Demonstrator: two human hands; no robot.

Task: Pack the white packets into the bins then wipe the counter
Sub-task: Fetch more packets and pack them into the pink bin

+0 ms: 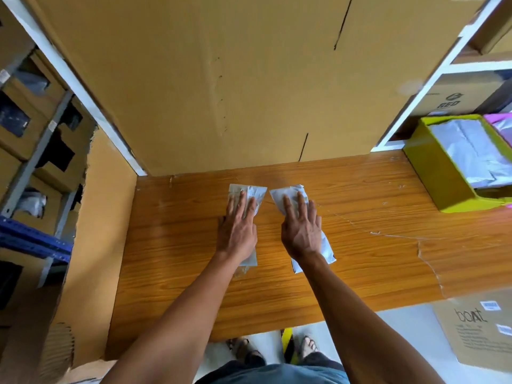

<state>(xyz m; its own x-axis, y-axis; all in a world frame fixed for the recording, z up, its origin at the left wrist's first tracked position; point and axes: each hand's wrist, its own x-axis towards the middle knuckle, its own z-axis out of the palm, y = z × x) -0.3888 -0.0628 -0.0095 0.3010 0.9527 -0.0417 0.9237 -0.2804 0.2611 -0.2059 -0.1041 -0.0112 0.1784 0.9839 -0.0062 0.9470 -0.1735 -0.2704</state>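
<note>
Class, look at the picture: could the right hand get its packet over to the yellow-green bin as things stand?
Probably yes. The right hand lies flat on its packet, and the wooden counter between it and the bin looks bare. The bin's open top already holds packets, so room inside is hard to judge.

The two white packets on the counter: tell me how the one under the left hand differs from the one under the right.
The left packet lies almost straight, while the right packet is turned at a slant, its near end swung toward the right. The left packet's near end barely shows past the left hand; the right packet sticks out on both sides of the right hand. Both are white, flat on the counter, and pressed down by open fingers.
</note>
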